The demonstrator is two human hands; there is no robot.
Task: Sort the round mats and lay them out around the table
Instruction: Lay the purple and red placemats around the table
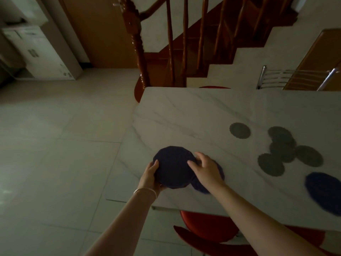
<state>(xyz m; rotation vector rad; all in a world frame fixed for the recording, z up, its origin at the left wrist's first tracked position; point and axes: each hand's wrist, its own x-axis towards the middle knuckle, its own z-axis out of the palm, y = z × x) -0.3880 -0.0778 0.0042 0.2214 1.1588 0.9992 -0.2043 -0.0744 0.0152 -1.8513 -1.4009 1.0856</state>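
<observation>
Navy mat (172, 166) hides part of another (218, 171).

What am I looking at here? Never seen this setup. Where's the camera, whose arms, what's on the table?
There is no machine: a person works with bare hands, and the single picture comes from a wide-angle camera worn on their head, looking forward and down. That is why both forearms reach in from the bottom edge.

The left hand, with a thin bracelet on its wrist, grips the edge of a dark blue round mat. The right hand rests its fingers on top of that mat, and a second blue mat peeks out beneath it.

All this sits on a white marble-look table. Further right lie five smaller grey mats, four of them clustered and partly overlapping, plus another blue mat at the frame edge. Red chairs stand around the table.
</observation>
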